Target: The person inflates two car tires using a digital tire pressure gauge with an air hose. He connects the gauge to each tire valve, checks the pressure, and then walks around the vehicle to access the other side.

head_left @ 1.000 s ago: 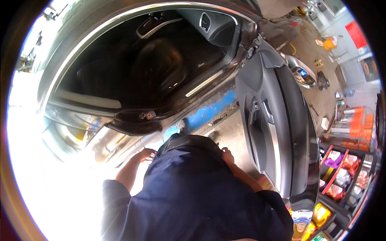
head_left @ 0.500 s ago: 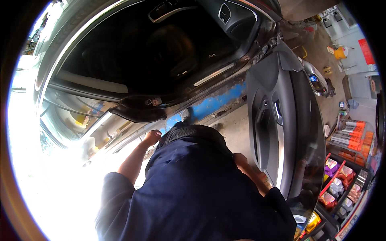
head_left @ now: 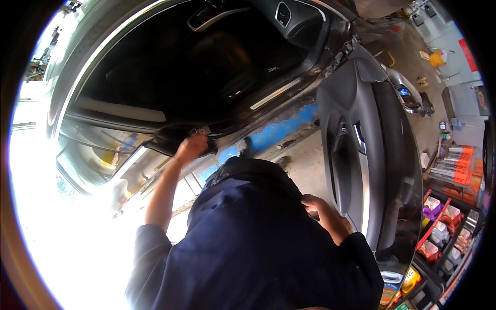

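My left hand (head_left: 192,148) is stretched forward to the dark rear edge of the car's door opening. Its fingers are bent and close together, at a small metallic tab (head_left: 201,130) that looks like a seat belt tongue. Whether they grip the tab is hard to see. Low at my right side, beside my waist, is my right hand (head_left: 311,203). Its fingers are curled in, and anything within them is hidden. The open car door (head_left: 343,150) stands to the right of it, with a dark inner panel and a silver pull handle.
The dark car interior (head_left: 170,62) fills the far side, above a sill with a blue strip (head_left: 281,129). Right of the door stand a rack of orange-and-white boxes (head_left: 454,165) and a bin of coloured bottles (head_left: 439,232). Strong glare covers the left.
My left hand has moved forward from beside my leg up to the metallic tab at the door opening. My right hand stays near my waist, its fingers now more in view.
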### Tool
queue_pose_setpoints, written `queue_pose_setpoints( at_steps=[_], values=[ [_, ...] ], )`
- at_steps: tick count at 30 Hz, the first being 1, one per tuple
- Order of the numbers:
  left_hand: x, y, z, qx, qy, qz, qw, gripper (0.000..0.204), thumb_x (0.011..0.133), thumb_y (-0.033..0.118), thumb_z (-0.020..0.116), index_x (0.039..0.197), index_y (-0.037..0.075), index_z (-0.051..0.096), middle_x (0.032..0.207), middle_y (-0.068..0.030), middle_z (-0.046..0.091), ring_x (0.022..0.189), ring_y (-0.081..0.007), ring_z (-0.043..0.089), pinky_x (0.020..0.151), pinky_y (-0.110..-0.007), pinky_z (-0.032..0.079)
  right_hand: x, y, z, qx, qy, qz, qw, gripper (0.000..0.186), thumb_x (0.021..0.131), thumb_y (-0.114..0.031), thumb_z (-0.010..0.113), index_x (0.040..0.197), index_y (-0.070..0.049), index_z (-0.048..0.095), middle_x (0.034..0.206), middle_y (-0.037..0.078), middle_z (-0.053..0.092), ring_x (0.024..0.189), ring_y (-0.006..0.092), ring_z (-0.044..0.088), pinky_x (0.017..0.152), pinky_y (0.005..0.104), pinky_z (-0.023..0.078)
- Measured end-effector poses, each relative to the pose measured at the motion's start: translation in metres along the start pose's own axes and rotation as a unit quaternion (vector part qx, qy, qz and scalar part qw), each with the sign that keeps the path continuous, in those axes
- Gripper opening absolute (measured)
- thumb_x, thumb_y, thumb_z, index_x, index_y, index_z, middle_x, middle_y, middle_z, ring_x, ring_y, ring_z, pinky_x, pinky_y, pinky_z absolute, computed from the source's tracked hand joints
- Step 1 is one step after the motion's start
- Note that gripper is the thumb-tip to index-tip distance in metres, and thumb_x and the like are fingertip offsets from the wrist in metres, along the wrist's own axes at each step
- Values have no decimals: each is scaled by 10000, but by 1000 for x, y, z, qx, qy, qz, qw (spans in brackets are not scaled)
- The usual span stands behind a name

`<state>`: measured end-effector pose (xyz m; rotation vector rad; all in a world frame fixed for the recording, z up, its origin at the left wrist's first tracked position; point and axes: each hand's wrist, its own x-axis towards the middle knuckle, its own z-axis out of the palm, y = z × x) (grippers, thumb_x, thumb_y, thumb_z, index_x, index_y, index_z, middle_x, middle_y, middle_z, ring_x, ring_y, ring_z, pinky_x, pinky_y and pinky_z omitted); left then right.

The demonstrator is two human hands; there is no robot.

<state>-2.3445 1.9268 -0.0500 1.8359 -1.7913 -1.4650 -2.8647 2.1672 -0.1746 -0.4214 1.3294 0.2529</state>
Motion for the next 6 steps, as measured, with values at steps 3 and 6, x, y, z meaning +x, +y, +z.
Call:
queue_pose_setpoints(
  at_steps=[3, 6],
  values=[
    [-53, 212, -61, -164, 130, 121, 970, 448, 842, 4, 655, 1275, 32, 543, 1101, -63, 620, 950, -162, 591, 837, -312, 490, -25, -10, -8, 1, 9, -34, 999, 403, 913, -274, 672, 1213, -23, 572, 1113, 110, 604, 959, 298, 618, 767, 538, 593],
    [-166, 338, -72, -46, 177, 440, 879, 593, 792, 161, 752, 1317, 21, 513, 1218, -146, 579, 1127, -230, 557, 905, -330, 462, -29, -15, -16, -57, 1, -17, 998, 422, 925, -448, 614, 1144, -87, 615, 962, 63, 623, 897, 237, 626, 786, 510, 573]
  ],
)
